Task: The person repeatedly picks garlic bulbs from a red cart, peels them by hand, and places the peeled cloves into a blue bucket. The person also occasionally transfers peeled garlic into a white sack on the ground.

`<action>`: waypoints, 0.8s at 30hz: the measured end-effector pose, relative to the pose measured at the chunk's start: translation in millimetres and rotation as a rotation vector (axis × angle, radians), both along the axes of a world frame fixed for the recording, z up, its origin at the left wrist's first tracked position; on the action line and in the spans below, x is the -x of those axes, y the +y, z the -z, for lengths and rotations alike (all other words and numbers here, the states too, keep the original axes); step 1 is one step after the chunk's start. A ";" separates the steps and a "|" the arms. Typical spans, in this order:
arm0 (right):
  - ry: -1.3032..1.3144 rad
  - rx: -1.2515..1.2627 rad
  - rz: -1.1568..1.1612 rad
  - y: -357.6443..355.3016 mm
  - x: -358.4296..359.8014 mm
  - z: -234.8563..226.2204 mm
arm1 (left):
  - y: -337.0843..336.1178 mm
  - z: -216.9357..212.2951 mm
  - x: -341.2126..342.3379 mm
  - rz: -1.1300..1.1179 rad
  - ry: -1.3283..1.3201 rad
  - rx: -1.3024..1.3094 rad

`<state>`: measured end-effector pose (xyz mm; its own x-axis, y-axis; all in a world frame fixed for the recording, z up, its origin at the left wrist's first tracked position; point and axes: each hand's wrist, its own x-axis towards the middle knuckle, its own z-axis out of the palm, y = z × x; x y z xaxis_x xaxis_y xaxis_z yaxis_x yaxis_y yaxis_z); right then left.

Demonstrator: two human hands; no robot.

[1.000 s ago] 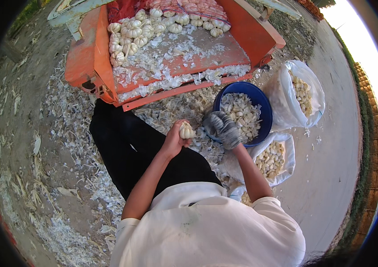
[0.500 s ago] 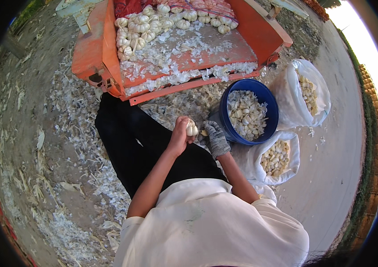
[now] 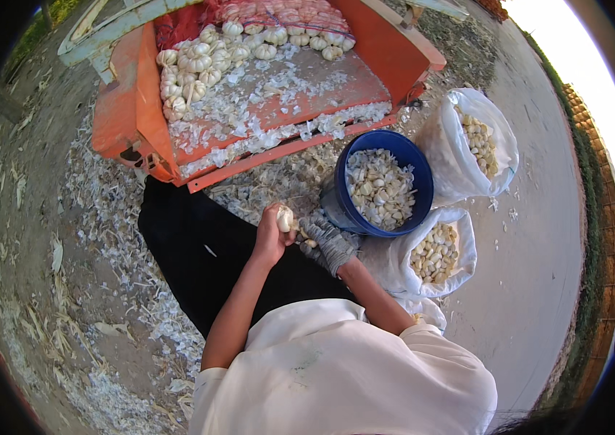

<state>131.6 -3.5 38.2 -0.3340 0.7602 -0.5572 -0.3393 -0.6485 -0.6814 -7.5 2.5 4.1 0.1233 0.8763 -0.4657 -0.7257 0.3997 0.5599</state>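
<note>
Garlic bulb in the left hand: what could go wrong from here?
1. The left hand pinches the garlic bulb only at the fingertips, above the lap; it may slip into the husk litter on the ground.
2. The blue bucket sits close beside the gloved right hand and looks nearly full; a knock could spill cloves.
3. The lower white bag gapes open against the bucket; husks could fall in.
</note>
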 end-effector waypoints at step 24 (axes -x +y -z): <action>-0.786 -0.576 -0.168 20.2 28.3 29.9 | -4.9 32.7 1.8 -0.096 0.213 -0.155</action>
<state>103.3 16.8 8.3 -0.1561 0.9615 -0.2263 0.4110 -0.1451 -0.9000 -9.3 -2.4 -28.6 -0.0503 0.9420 -0.3318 -0.6155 0.2325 0.7531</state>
